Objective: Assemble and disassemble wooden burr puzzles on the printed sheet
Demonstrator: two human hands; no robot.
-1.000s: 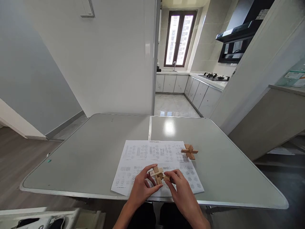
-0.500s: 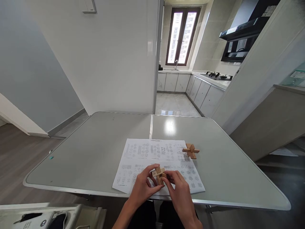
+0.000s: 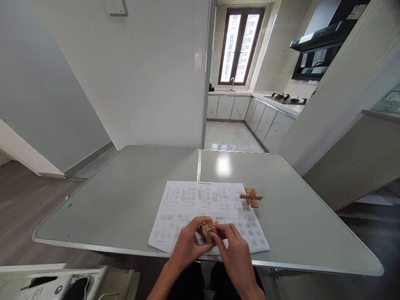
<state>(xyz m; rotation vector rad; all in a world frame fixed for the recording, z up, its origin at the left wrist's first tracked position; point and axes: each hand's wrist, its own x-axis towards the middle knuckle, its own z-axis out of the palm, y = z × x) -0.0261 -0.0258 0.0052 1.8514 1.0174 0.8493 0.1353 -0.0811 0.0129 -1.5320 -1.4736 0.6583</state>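
Person's left hand [image 3: 187, 243] and right hand [image 3: 236, 246] bare, fingers slim, nails too small to make out. Forearms [image 3: 164, 278] bare as far as visible. Legs in plain black cloth [image 3: 191, 284], folds barely readable, garment cut unclear.

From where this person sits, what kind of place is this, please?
Probably a home: a table stands beside an open kitchen, where a stove, a tap under the window and white cupboards show.
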